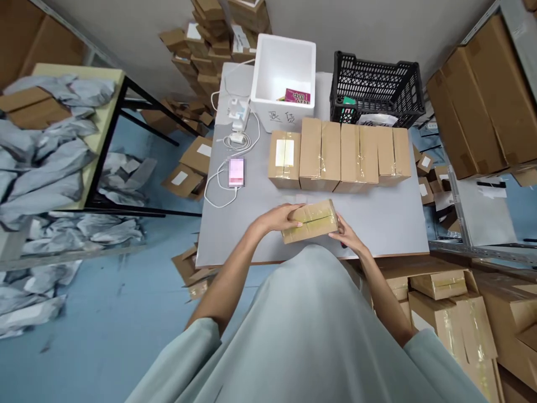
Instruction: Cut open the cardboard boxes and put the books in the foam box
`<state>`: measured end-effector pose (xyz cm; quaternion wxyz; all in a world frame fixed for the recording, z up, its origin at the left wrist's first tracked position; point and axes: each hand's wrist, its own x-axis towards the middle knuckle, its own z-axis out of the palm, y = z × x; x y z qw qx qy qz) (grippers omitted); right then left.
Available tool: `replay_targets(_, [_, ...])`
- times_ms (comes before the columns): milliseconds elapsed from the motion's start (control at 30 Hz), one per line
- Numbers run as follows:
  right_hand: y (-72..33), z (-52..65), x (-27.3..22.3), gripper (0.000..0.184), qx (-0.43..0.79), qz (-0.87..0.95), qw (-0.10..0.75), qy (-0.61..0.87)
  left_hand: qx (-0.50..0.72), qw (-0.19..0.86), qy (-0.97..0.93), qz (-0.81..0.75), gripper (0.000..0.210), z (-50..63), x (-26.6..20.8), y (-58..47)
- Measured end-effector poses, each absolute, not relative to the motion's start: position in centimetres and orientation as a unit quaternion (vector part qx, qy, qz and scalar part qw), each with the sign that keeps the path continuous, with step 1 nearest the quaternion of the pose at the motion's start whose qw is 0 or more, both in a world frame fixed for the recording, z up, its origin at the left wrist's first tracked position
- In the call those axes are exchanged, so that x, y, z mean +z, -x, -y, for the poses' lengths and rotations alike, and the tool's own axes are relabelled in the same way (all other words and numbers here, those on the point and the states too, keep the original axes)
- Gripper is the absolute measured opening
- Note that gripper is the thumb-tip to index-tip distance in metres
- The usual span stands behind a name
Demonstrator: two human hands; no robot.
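Note:
Between my two hands is a small cardboard box with clear tape along it, held tilted over the front edge of the grey table. My left hand grips its left end, thumb on the upper face. The right end rests in the fingers of my right hand. A small dark item near the right fingertips is too hidden to name. Just beyond stands a row of several taped cardboard boxes, the leftmost bearing a white label.
Behind the row stand a white foam box and a black plastic crate. A phone with a white cable lies on the left. Grey parcels fill the left shelf; open cartons crowd the lower right.

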<state>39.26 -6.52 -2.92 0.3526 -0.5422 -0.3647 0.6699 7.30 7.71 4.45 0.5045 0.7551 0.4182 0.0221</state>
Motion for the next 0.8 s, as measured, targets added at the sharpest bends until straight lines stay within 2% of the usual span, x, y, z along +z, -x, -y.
replay_targets(100, [-37.0,8.9,-6.3,0.125,0.706,0.344,0.258,0.563,-0.033,0.482,-0.744,-0.462,0.072,-5.7,-0.8,-6.4])
replay_targets(200, [-35.9,10.3,-7.7,0.109,0.730,0.363,0.170,0.554,-0.021,0.456,-0.737,-0.497,0.065,-3.7,-3.9,-5.7])
replay_targets(267, [-35.9,10.7,-7.7,0.106,0.727,0.378,0.153,0.553,0.007,0.453,-0.725,-0.519,0.066,-2.6,-5.0,-5.0])
replay_targets(333, [-36.1,10.9,-7.6,0.104,0.711,0.390,0.161,0.563,0.049,0.456,-0.697,-0.551,0.076,-1.8,-5.8,-4.0])
replay_targets(467, [-36.0,10.7,-8.0,0.095,0.654,0.418,0.184,0.603,0.085,0.525,-0.573,-0.624,0.114,0.0,-7.3,-2.0])
replay_targets(500, [-35.7,10.6,-8.1,0.092,0.641,0.422,0.187,0.614,0.085,0.560,-0.538,-0.624,0.115,0.6,-7.7,-1.7])
replay_targets(633, [-34.2,10.7,-8.4,0.087,0.620,0.408,0.217,0.634,0.162,0.645,-0.469,-0.581,0.099,3.9,-8.6,-1.7])
replay_targets(700, [-33.6,11.0,-8.2,0.091,0.619,0.402,0.252,0.625,0.216,0.651,-0.464,-0.560,0.104,5.5,-8.8,-1.9])
replay_targets(800, [-33.5,11.4,-7.6,0.107,0.615,0.418,0.280,0.607,0.247,0.648,-0.471,-0.545,0.114,7.1,-8.8,-1.9])
